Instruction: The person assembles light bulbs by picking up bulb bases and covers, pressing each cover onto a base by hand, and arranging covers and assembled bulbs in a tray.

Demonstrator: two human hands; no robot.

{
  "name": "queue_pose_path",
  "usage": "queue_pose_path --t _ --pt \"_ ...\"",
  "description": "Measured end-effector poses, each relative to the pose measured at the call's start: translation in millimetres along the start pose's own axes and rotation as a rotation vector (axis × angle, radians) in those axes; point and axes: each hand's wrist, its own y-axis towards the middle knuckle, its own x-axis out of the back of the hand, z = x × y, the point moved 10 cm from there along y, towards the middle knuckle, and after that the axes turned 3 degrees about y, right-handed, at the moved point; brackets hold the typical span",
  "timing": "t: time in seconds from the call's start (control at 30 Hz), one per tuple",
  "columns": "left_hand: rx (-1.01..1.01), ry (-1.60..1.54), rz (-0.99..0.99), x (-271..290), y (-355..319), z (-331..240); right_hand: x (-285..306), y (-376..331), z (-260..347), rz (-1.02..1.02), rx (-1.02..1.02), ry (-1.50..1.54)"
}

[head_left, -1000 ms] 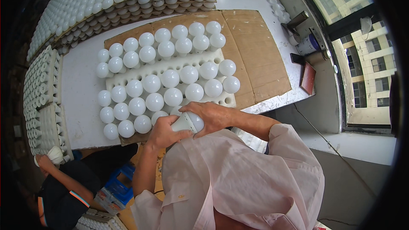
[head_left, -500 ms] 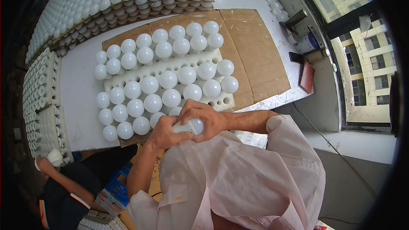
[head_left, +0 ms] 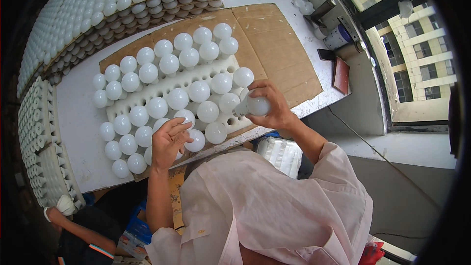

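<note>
Big white table (head_left: pixel 83 132) under both hands, smooth and flat. Flat brown cardboard sheet (head_left: pixel 279 54) spread past the right hand, rough and dull. White foam tray (head_left: pixel 223 66) full of round holes on top of it, soft-looking, mostly filled. Many round white light bulbs (head_left: pixel 198 91) standing in rows, smooth and shiny like little balls. Only a few holes open, close to the right hand, near the tray's front edge. Looks almost done, with just those last spots left to fill.

Tall stacks of more filled bulb trays (head_left: pixel 98 14) far beyond the hands, along the back and the left side.

Right hand (head_left: pixel 267 103) closed around one white bulb (head_left: pixel 254 105), held on its side just above the tray's near right corner, gray base end pointing toward the other bulbs. Left hand (head_left: pixel 169 140) open, fingers curled a little, resting on bulbs at the tray's front edge, gripping nothing.

Another person's hand (head_left: pixel 61 208) low on the left, well apart, holding something small and white.
</note>
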Motion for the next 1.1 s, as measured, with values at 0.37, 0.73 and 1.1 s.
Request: queue_pose_path --t 0.37,0.73,1.1 --pt "-0.013 0.073 -0.195 39 -13 21 -89 -64 -21 0.313 0.115 -0.315" --pt "-0.051 0.247 -0.403 71 -34 56 -27 133 -63 -0.057 0.152 -0.213" --pt "-0.02 0.194 -0.543 73 -52 63 -158 414 -154 0.12 0.072 -0.585"
